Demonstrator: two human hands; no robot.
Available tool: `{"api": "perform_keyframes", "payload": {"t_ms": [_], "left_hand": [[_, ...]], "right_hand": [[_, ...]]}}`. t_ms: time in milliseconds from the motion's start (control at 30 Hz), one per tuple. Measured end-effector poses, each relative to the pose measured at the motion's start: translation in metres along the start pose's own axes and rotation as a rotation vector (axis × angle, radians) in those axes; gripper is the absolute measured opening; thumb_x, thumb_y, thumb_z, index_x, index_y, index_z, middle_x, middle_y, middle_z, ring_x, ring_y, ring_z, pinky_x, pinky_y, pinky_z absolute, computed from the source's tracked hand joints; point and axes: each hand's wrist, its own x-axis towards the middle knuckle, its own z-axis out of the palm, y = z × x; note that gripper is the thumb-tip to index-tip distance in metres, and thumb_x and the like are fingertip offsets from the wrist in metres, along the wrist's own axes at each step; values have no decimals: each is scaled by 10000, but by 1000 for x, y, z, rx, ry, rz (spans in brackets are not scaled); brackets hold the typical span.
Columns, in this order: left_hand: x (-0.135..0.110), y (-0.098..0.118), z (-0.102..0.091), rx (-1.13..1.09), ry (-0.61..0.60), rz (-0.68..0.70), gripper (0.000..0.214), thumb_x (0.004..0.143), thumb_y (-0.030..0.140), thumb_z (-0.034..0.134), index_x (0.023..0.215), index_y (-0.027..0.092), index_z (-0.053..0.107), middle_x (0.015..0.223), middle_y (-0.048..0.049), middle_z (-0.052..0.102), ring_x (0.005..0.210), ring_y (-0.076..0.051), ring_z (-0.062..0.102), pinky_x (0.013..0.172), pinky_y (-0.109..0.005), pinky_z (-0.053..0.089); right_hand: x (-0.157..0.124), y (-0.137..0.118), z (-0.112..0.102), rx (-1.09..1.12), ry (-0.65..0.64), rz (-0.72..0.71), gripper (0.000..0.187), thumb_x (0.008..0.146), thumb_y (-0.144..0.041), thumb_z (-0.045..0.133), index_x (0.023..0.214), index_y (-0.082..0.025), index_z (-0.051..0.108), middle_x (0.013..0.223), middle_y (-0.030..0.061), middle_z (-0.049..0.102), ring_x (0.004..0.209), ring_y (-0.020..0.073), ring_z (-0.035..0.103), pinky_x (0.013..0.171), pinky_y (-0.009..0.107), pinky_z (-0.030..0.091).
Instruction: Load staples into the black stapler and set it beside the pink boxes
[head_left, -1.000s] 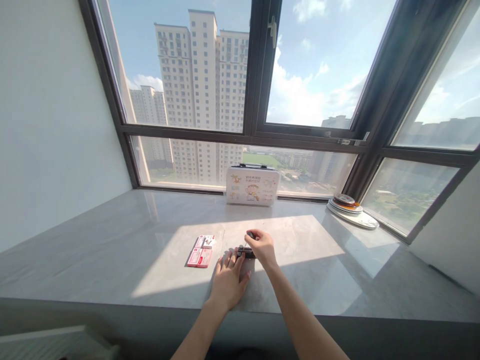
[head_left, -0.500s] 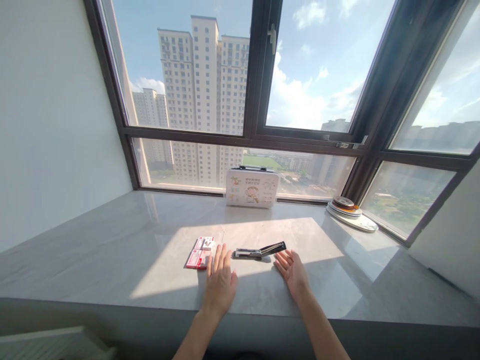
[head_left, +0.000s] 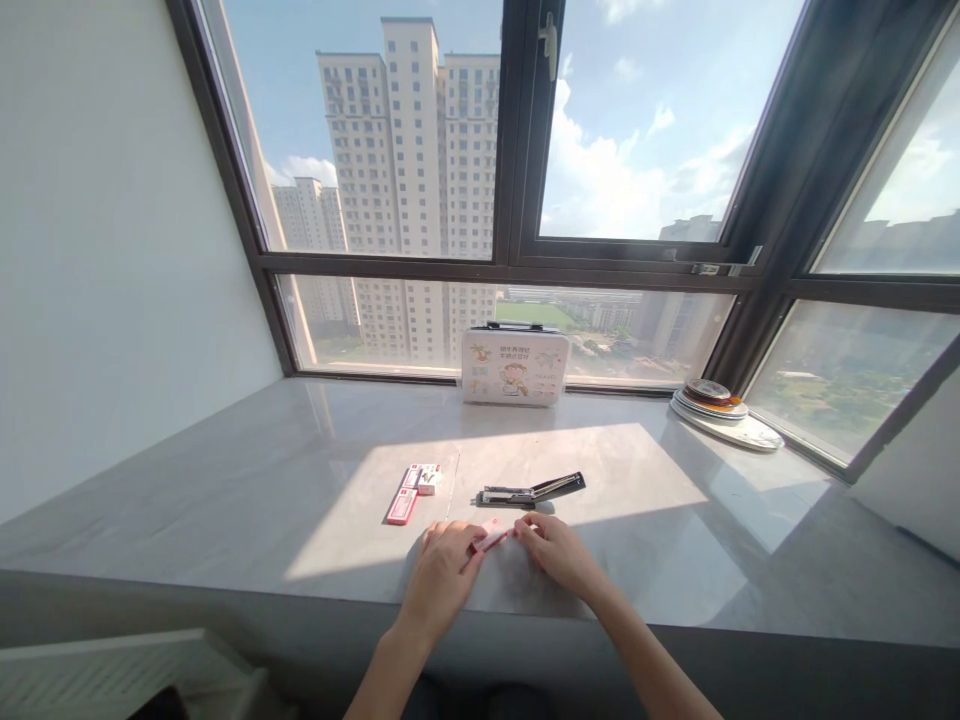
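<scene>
My left hand (head_left: pixel 444 562) is closed round a small red-and-white staple box (head_left: pixel 491 536), held low over the near part of the ledge. Just off the box's right end, the fingers of my right hand (head_left: pixel 553 547) are pinched together; what is between them is too small to make out. Beyond both hands lies a black stapler (head_left: pixel 510 495), its top arm swung open and tilted up to the right. Left of the stapler are more red-and-white boxes (head_left: pixel 403 506) with a white box (head_left: pixel 429 479) beside them.
A white case with cartoon prints (head_left: pixel 514 368) stands against the window. Stacked plates and round items (head_left: pixel 724 420) sit in the far right corner. The grey stone ledge (head_left: pixel 225 500) ends at a front edge near my forearms. A pale slatted object (head_left: pixel 135 665) is below left.
One red-and-white box has left the group and is now in my left hand. My right hand has moved left from beside the stapler, its fingers closing. The view has shifted slightly.
</scene>
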Motion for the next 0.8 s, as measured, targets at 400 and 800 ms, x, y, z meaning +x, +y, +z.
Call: {"api": "perform_keyframes", "payload": {"t_ms": [400,800], "left_hand": [[34,-8,10,-242,-116,0,480,852,279,662,1327,317,605,1251,-7,694,1142,-194,672,1007,-298,501],[35,-14,13,-264,-107,-59,573,866,302,608,1434,298,535,1256,-37,716,1247,-242,600,1060,-370,454]], "right_hand": [[26,22,-10,-58,-100,78,328,881,-456,629,720,-177,695,559,-15,610,525,124,501,510,230,298],[26,-17,-35,-409,-91,-124,165,833,-368,690,894,-261,799,700,2,697,642,158,587,589,248,327]]}}
